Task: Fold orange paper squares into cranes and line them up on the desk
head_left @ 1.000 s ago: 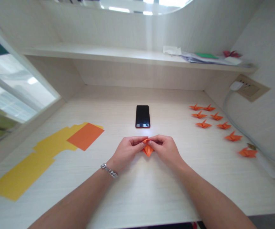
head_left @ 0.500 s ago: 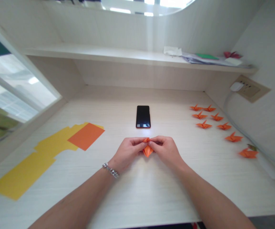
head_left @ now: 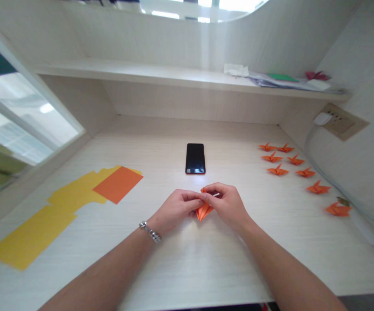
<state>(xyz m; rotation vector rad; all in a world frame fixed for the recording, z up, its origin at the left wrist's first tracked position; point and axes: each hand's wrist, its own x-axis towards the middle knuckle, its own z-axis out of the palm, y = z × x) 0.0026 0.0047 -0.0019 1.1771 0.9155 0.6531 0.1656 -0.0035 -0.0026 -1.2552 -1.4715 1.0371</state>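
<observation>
A small folded piece of orange paper (head_left: 203, 211) is pinched between both my hands just above the pale wooden desk (head_left: 187, 259). My left hand (head_left: 175, 209) grips its left side with closed fingers; a metal bracelet sits on that wrist. My right hand (head_left: 225, 203) pinches the top and right side, fingers curled. The paper's pointed lower tip shows between my thumbs; its upper part is mostly hidden by my fingers.
A black phone (head_left: 195, 158) lies flat beyond my hands. Several finished orange paper cranes (head_left: 295, 168) stand in rows at the right. Yellow sheets (head_left: 47, 216) and one orange sheet (head_left: 118, 184) lie at the left. A shelf (head_left: 161, 74) with papers runs above; a wall socket (head_left: 339, 123) is right.
The hands have shifted slightly towards me and to the right, and the folded paper has tilted, its tip now pointing down-left. My right fingers have moved over the top of it.
</observation>
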